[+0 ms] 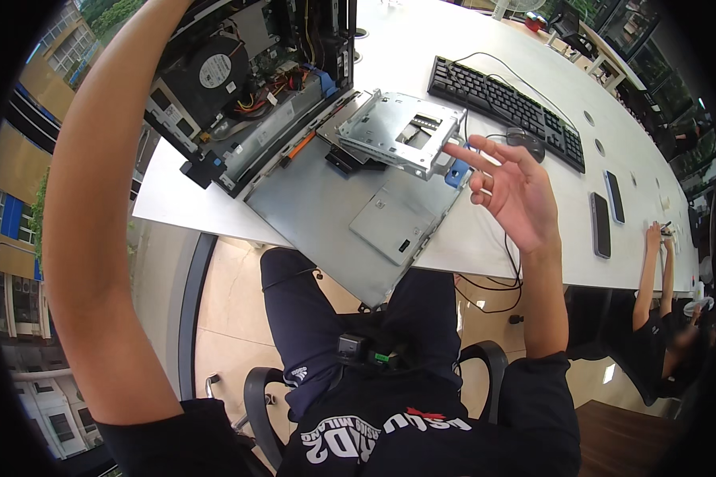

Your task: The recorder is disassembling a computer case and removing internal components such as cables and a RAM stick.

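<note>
An opened desktop computer case [250,179] stands at the upper left, with a fan [215,71] and coloured wires inside. Beside it, a flat metal side panel [326,219] lies over the table's front edge. On that panel rests a silver metal drive bracket [386,123] with a blue latch [456,172] near its right corner. My right hand [517,187] is palm up with fingers spread; the index fingertip is at the bracket's right edge, and whether it touches I cannot tell. My left forearm reaches up past the case, and its hand is outside the picture.
A black keyboard [509,103] and a mouse [525,141] lie behind my right hand. Two phones [601,225] sit farther right. Black cables [501,286] hang off the table's front edge. At the far right, another person's hands [656,234] are over the table.
</note>
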